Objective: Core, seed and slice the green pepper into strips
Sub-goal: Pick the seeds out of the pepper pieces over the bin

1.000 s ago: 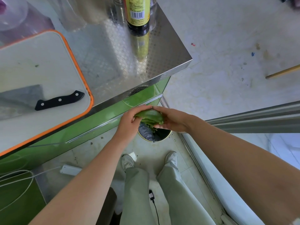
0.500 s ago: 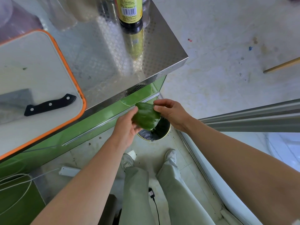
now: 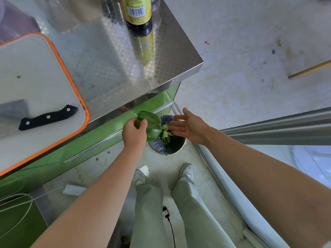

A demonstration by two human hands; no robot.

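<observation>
My left hand [image 3: 134,131] grips the green pepper [image 3: 151,125] over a round bin [image 3: 166,151] on the floor, just below the table's edge. Pale core and seed bits [image 3: 165,134] are in the air or lying in the bin, right of the pepper. My right hand [image 3: 188,125] is held flat with straight fingers beside the pepper, palm toward it, holding nothing. A cleaver with a black handle [image 3: 48,117] lies on the white cutting board with an orange rim [image 3: 35,83] at the left.
A steel table [image 3: 125,65] carries the board and a dark sauce bottle [image 3: 137,13] at the back. Below are my two feet, a white power strip [image 3: 73,189] with cables, and a steel rail [image 3: 275,126] on the right.
My right hand has let go of the pepper and spread flat. The left hand now holds the pepper alone, tilted over the bin, and core bits have appeared beside it.
</observation>
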